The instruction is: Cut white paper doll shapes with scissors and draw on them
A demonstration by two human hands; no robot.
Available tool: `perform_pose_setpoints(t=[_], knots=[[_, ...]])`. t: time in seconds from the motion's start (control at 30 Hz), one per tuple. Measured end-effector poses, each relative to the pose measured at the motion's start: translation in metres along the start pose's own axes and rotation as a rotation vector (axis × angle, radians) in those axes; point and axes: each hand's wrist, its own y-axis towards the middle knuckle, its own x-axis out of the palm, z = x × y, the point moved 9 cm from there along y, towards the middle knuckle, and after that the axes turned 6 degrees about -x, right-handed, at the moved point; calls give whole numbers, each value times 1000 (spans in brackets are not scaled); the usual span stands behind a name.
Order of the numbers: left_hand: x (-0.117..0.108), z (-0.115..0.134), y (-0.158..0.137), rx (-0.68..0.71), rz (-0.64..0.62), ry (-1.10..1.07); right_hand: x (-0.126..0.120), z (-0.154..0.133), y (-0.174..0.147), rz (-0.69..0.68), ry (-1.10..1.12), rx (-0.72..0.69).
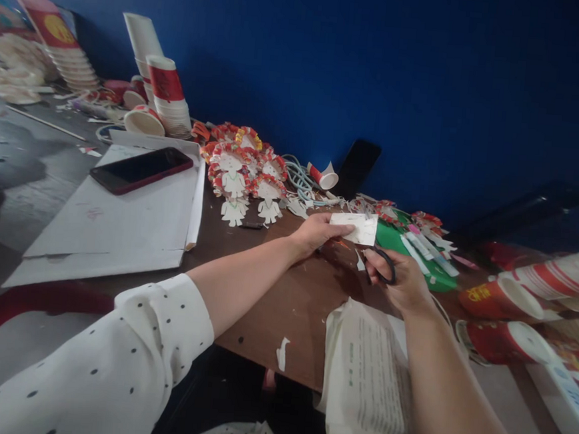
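So, left hand (318, 234): thumb and fingers pinch the left end of the white card (365, 227).
Card spot: mid-frame, just right of centre, over the brown table (288, 290).
Card handling: likely light, thin, slightly stiff, creases easily; best taken flat by an edge, away from blades.
Right hand (403, 279): fingers curl around the black scissors (390, 268) handles; blades too blurred to tell open or closed.
Stacks, upper left: nested red-and-white paper cups (171, 104); one tipped cup (144, 121) beside them.
Cups, right edge: two red cups (501, 298) near more nested ones; contents unclear.
Printed packet (369, 384), lower right: contents hidden.
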Motion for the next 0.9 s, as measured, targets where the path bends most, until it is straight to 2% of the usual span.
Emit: perform_pose_setpoints(t=[0.17, 0.6, 0.73, 0.83, 0.9], knots=[[-2, -2, 2, -38, 26, -87, 3, -10, -2, -15, -59, -22], [-20, -2, 8, -6, 187, -66, 7, -14, -2, -40, -94, -33], [-15, -6, 8, -15, 150, -142, 9, -15, -2, -27, -89, -35], [-7, -10, 8, -31, 84, -170, 14, -10, -2, -57, -82, -21], [-7, -12, 7, -41, 91, -146, 17, -6, -2, -84, -71, -10]])
